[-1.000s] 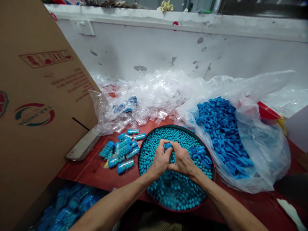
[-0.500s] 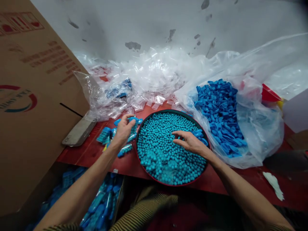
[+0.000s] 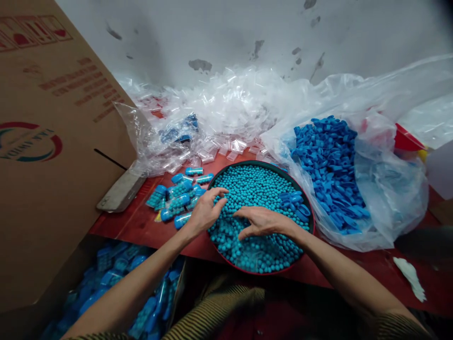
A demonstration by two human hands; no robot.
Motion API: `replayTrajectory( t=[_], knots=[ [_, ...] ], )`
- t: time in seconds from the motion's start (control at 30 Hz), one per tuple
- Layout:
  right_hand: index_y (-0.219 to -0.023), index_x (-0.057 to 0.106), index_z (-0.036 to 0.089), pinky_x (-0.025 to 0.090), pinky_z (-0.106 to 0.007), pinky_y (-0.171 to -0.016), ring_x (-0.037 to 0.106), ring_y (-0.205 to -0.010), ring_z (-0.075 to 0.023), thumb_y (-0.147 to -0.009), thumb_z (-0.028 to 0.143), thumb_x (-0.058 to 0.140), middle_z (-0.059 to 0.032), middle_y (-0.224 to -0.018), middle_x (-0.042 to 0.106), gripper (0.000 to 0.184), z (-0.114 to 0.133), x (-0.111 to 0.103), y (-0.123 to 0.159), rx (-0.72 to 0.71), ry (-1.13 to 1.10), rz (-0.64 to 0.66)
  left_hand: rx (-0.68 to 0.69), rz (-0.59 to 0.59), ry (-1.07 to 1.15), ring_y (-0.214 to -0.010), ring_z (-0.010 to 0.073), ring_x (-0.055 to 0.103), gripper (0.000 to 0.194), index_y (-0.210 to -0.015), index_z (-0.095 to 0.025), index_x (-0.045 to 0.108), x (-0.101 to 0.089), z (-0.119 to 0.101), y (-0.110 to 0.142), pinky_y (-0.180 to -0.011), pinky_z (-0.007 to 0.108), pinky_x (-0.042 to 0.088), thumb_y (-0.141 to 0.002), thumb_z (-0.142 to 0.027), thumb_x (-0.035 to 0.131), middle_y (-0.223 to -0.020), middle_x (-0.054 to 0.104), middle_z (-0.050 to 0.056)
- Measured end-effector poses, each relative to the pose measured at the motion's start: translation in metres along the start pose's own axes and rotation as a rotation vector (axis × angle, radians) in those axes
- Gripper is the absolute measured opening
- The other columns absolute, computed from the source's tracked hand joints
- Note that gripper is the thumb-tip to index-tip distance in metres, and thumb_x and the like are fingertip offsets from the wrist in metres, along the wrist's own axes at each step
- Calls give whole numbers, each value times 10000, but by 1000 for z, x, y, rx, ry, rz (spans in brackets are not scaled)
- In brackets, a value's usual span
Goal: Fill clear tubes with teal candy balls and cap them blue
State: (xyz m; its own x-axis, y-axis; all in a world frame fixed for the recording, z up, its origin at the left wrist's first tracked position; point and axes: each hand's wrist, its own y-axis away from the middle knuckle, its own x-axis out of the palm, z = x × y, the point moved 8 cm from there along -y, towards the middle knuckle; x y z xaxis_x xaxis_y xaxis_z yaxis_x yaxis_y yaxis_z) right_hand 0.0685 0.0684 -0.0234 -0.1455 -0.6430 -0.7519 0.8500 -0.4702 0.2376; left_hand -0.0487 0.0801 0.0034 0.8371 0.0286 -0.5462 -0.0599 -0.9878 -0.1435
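Note:
A round tub (image 3: 313, 213) full of small turquoise balls (image 3: 247, 189) stands in the middle of the red table. Over its left rim reaches my left hand (image 3: 209, 208), fingers apart and nothing visible in them. My right hand (image 3: 261, 221) hovers above the balls, thumb and fingers spread, also holding nothing I can see. Near the front of the tub, clear plastic tubes (image 3: 247, 257) lie among the balls. A few blue caps (image 3: 296, 202) rest on the balls at the right. Left of the tub are several filled tubes with blue ends (image 3: 177, 202).
A clear bag (image 3: 389, 189) holds a heap of blue caps (image 3: 329, 165) at the right. Clear empty tubes (image 3: 233, 104) are piled along the wall. A large cardboard box (image 3: 46, 189) stands at left. Below the table edge, a box holds filled tubes (image 3: 116, 269).
My left hand has moved right, from over the filled tubes to the tub's rim. My right hand has shifted left and nearer, opening wider. The camera view has shifted slightly.

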Motion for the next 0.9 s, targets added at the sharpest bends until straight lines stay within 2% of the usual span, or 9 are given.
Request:
replayTrajectory(
  t=[0.1,0.23,0.33,0.4,0.5,0.57,0.73,0.83,0.9],
  knots=[
    [-966,578,155,413,-257,-613,537,-688,-157,-677,505,559,-28,-787,592,454,-17,-3,-10,49,-160,18,72,178,78,-915,199,521,245,-956,-218,589,18,-11,6,-854,309,353,-732,-213,491,-948,602,40],
    [-851,569,150,393,-198,-507,478,-530,-83,-725,482,515,36,-609,529,359,-40,-1,-18,116,-594,96,135,376,85,-905,205,521,321,-971,-239,589,36,-20,9,-834,300,359,-658,-171,577,-955,603,30],
    [-830,543,141,380,-165,-438,446,-453,-53,-740,476,506,59,-541,471,349,-50,-2,-19,143,-943,54,155,341,18,-843,195,515,369,-977,-223,575,43,-23,3,-775,285,368,-614,-196,637,-914,591,28],
    [-807,528,138,391,-158,-410,456,-429,-50,-731,474,526,69,-523,437,344,-52,-2,-18,137,-1117,5,129,298,15,-768,172,503,282,-913,-205,583,49,-22,-5,-713,268,371,-638,-244,625,-823,576,14],
    [-806,508,138,426,-173,-375,494,-409,-67,-733,479,526,67,-511,440,349,-52,1,-15,153,-1266,-29,36,277,135,-659,128,474,148,-769,-170,565,57,-16,-15,-625,238,368,-679,-288,579,-684,522,-14],
    [-825,501,136,451,-190,-372,514,-413,-80,-760,474,495,49,-517,480,344,-54,2,-11,191,-1321,-53,-70,287,293,-611,107,471,158,-711,-157,515,62,-8,-19,-571,220,371,-687,-304,566,-644,496,-25],
    [-999,479,145,471,-203,-400,552,-504,-85,-817,443,411,-56,-794,605,356,-65,-11,5,226,-1294,-235,-363,393,794,-584,129,564,289,-823,-173,411,72,8,-16,-473,206,395,-708,-394,556,-668,550,-9],
    [-1040,477,156,439,-194,-385,542,-525,-90,-817,398,414,-64,-864,598,336,-78,-23,21,271,-1025,-393,-415,462,982,-634,154,603,322,-897,-168,411,74,4,-13,-496,215,415,-699,-342,595,-786,596,42],
    [-1040,494,163,466,-235,-461,563,-599,-121,-814,360,418,-61,-873,599,310,-84,-33,35,290,-696,-469,-430,497,1073,-670,165,612,342,-957,-167,421,75,0,-11,-524,226,428,-701,-300,603,-853,604,73]
  ],
)
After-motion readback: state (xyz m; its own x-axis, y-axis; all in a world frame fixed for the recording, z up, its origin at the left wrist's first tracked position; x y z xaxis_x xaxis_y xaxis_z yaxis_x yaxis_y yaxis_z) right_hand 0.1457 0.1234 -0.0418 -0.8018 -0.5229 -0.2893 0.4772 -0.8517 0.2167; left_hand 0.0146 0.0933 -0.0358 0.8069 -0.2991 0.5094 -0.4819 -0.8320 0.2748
